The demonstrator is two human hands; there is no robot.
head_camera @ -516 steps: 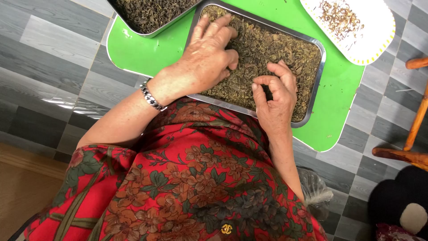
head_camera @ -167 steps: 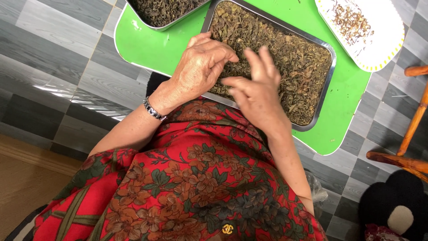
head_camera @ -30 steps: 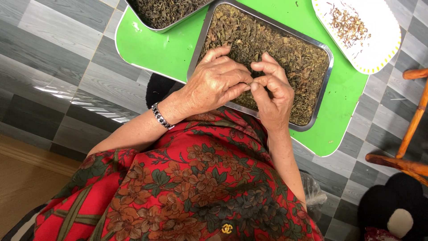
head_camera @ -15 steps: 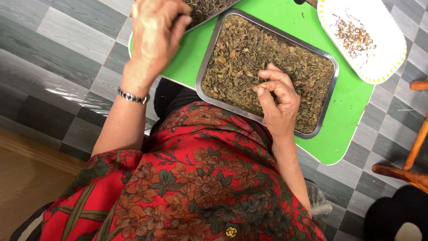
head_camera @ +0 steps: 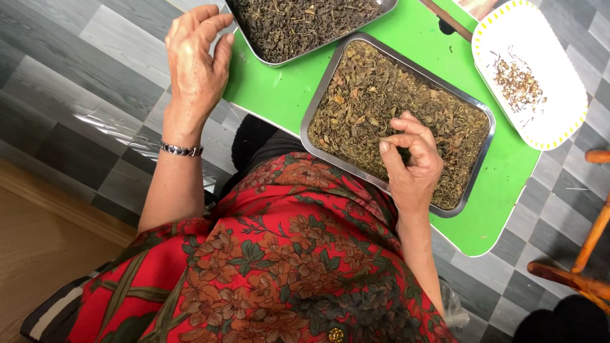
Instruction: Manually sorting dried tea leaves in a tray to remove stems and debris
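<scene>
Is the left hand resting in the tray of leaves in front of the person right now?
No: the left hand is lifted beside the green table, clear of the near tray; only the right hand is over its leaves.

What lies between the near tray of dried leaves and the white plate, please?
In the head view, only bare green table separates the near tray from the white plate.

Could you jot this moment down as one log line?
left hand: open, beside dark-leaf tray | right hand: pinching over near tray | green table
</scene>
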